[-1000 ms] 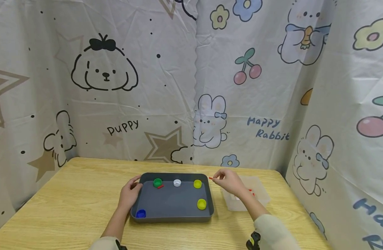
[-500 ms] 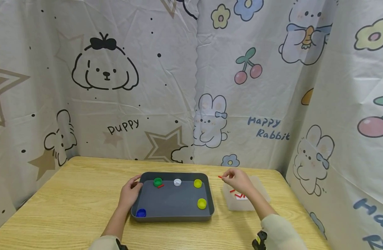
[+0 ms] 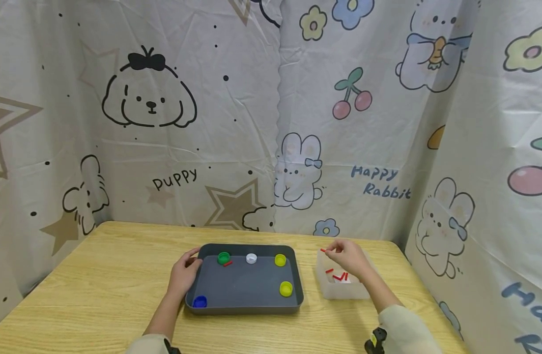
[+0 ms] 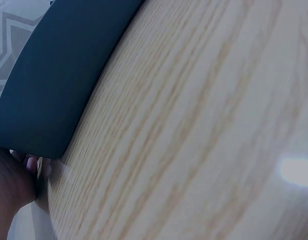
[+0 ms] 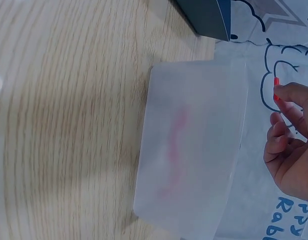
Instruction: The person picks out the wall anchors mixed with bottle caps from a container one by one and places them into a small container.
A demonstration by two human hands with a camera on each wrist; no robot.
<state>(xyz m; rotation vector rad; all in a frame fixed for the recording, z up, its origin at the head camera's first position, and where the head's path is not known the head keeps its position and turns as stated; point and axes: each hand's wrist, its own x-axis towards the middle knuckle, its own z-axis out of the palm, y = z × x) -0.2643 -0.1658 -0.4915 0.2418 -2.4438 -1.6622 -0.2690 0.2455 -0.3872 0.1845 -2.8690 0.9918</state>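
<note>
Fingers [image 3: 337,250] of the right hand [image 3: 348,256] pinch a small red stick [image 3: 323,250] by one end, just above the far left corner of a translucent box [image 3: 364,290]. Largest is the wooden counter [image 3: 98,285]. On it sits a dark grey tray [image 3: 297,275] holding a blue cap [image 3: 200,302], two yellow caps [image 3: 286,288], a green cap [image 3: 224,257], a white cap [image 3: 251,258] and a loose red stick [image 3: 228,264]. The left hand [image 3: 184,273] rests on the tray's left rim, fingers curled over its edge. More red sticks [image 3: 340,277] lie inside the box. The pinched stick looks light, stiff and thin, best held across its middle. Its long axis runs roughly level, free end pointing left toward the tray.
</note>
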